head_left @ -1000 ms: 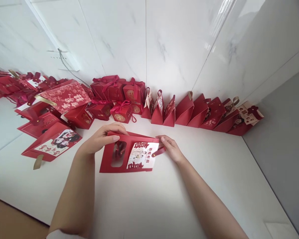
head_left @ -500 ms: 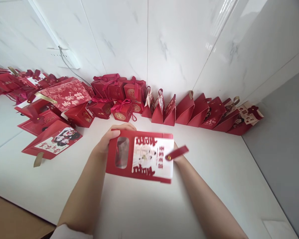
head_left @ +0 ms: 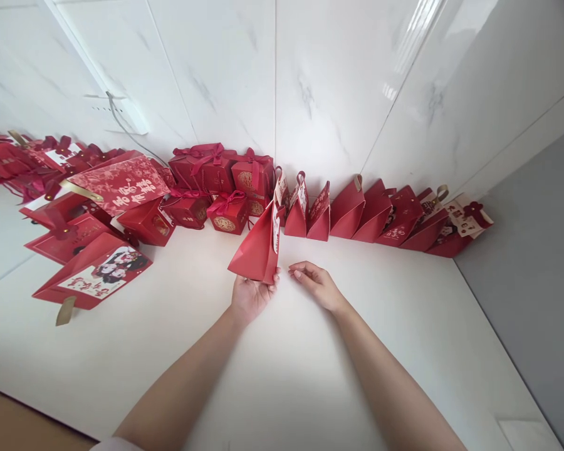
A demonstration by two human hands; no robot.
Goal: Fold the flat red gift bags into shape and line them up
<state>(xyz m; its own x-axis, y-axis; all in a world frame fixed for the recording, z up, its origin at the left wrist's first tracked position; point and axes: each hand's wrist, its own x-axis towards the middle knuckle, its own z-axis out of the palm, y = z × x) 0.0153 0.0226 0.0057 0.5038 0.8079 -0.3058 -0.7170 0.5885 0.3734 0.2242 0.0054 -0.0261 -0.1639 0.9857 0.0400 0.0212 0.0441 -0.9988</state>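
A red triangular gift box [head_left: 254,249] stands upright on the fingers of my left hand [head_left: 254,297], which cups it from below near the middle of the table. Its narrow side faces me, and part of a white printed panel shows on its right. My right hand [head_left: 314,282] is just to the right of the box, apart from it, with the fingers bent and the thumb against the index finger. Whatever may lie between those fingertips is too small to make out. Behind the held box, similar red gift boxes [head_left: 295,216] stand against the wall.
A row of triangular gift boxes [head_left: 376,213] runs rightward along the wall. Ribbon-tied cube boxes [head_left: 229,216] stand at the back middle. More boxes lie piled at left, one box [head_left: 94,269] lying nearest me. A grey cable [head_left: 122,122] hangs from a wall socket.
The gift box has turned from lying flat, window side up, to upright on my left palm. My right hand has let go of it and moved away to its right.
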